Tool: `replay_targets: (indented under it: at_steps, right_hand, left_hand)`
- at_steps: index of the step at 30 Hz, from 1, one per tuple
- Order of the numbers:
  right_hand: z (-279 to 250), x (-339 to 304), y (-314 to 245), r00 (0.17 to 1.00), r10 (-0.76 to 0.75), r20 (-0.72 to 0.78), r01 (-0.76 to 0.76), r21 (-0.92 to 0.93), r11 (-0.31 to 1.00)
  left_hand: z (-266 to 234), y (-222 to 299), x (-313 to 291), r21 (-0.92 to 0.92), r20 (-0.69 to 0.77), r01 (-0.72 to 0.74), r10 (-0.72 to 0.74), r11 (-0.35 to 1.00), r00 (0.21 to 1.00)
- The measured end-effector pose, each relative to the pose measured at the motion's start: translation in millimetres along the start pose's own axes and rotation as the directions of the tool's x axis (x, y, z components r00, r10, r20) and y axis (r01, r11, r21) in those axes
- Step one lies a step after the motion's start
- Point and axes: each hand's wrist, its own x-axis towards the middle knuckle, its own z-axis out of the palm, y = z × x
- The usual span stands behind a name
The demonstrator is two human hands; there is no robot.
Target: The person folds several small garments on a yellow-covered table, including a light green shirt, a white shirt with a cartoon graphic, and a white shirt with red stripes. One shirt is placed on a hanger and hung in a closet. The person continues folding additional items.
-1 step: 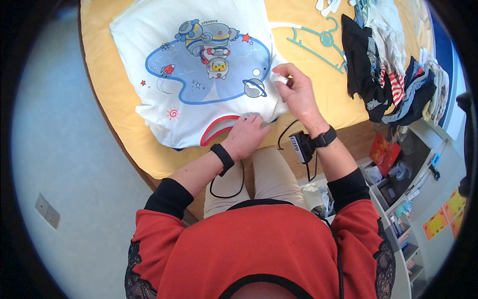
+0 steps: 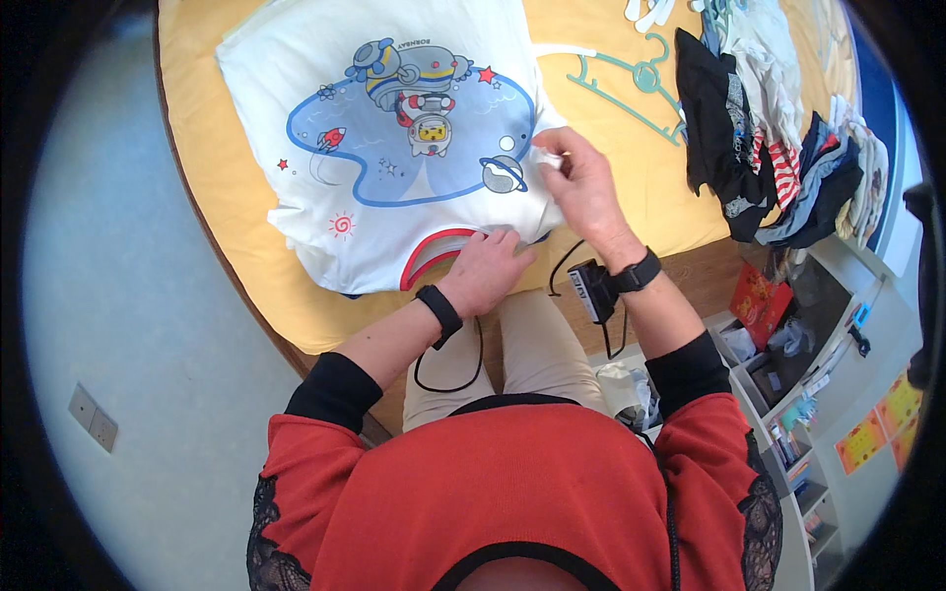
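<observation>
A white T-shirt [image 2: 419, 182] with a blue cartoon space print and a red-trimmed collar is spread on the yellow bedding, its neck end toward me. Beside the collar, my left hand [image 2: 487, 268] is closed on the shirt's shoulder with its fingers bent over the fabric; the thumb is hidden. My right hand [image 2: 586, 189] pinches a white fold at the shirt's right side between thumb and fingers. Dark fabric peeks out from beneath the shirt's near edge.
Right of the shirt lies a green hanger [image 2: 645, 77], with a white one partly showing beside it. Farther right are a black garment [image 2: 724, 138] and piled clothes [image 2: 823, 182]. A black boxed device [image 2: 593, 291] with a cable hangs by my right wrist. Shelves stand at lower right.
My right hand has shifted slightly left with the pinched white fold. The red collar edge has moved a little right, while my left hand stays in nearly the same place.
</observation>
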Motion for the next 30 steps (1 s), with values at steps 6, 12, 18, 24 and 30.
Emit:
replay_targets:
  at_steps: [6, 12, 18, 24, 30]
  right_hand:
    - [43, -4, -7, 0.976, -0.195, 0.099, 0.217, -0.339, 0.916]
    - [71, -4, -4, 0.974, -0.145, 0.175, 0.208, -0.429, 0.879]
    - [47, 1, -2, 0.942, -0.234, 0.241, 0.279, -0.173, 0.944]
    - [-29, 40, 0, 0.993, 0.002, -0.114, -0.026, -0.208, 0.978]
    - [-18, 70, 19, 0.987, 0.132, 0.096, -0.061, -0.534, 0.843]
  left_hand:
    - [4, -27, 5, -0.660, -0.129, 0.165, -0.327, 0.733, 0.936]
    - [-27, -69, 31, -0.989, 0.135, 0.050, -0.725, -0.137, 0.675]
    - [-38, -84, 57, -0.974, 0.208, 0.223, -0.587, -0.047, 0.783]
    - [-5, -84, 66, -0.883, -0.073, 0.260, -0.662, 0.391, 0.746]
    - [7, -69, 65, -0.917, -0.060, 0.234, -0.691, 0.324, 0.721]
